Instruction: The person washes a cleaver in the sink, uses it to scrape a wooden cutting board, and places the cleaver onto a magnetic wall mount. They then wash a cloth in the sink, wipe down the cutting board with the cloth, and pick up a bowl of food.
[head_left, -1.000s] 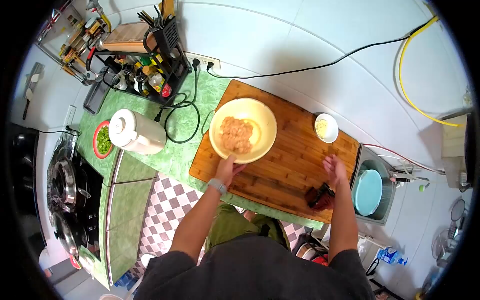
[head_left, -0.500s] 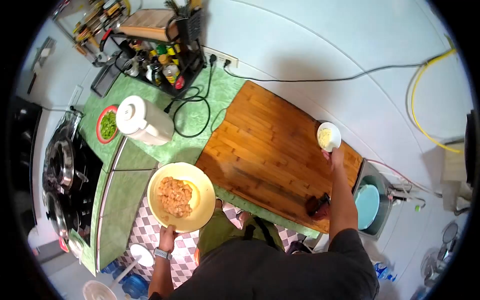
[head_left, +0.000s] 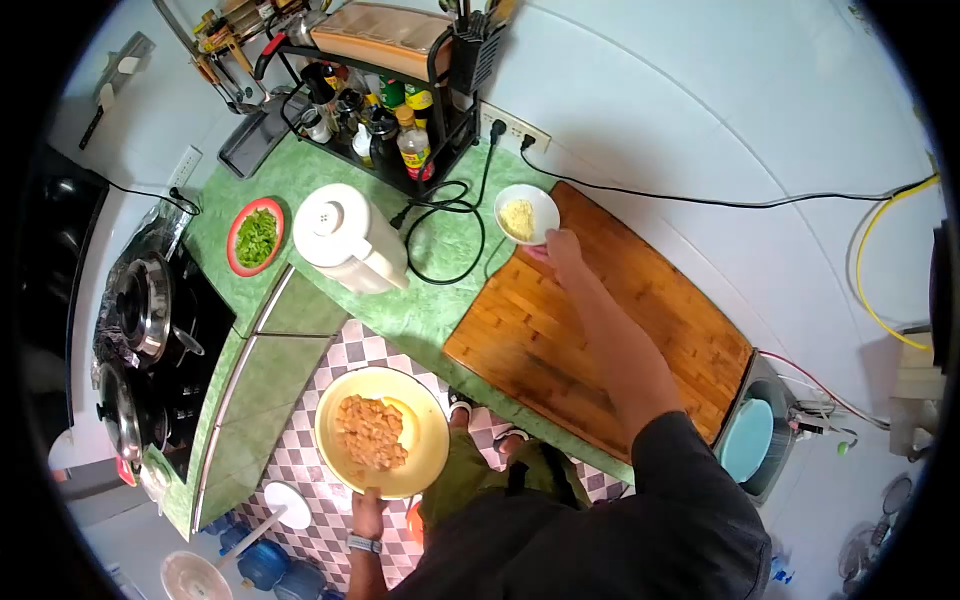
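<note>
My left hand [head_left: 368,516], with a watch on the wrist, grips the near rim of a pale yellow bowl [head_left: 432,440]. Pinkish diced meat [head_left: 371,432] lies in that bowl, which is held over the tiled floor. Out to the right, my right hand [head_left: 560,248] is closed on the edge of a small white bowl [head_left: 546,212] holding a chopped pale yellow ingredient [head_left: 518,219]. This small bowl is at the upper left corner of the wooden cutting board [head_left: 640,290]. My right forearm crosses the board and hides part of it.
A white jug [head_left: 345,240] and a red-rimmed bowl of chopped greens [head_left: 256,238] stand on the green counter. Behind them is a black rack [head_left: 455,140] of bottles, with black cables beside it. Pots [head_left: 145,305] sit on the stove at left; a blue basin [head_left: 747,440] is in the sink at right.
The yellow bowl has left the board, moving down and left in my left hand. My right hand has taken hold of the small white bowl and carried it left across the board.
</note>
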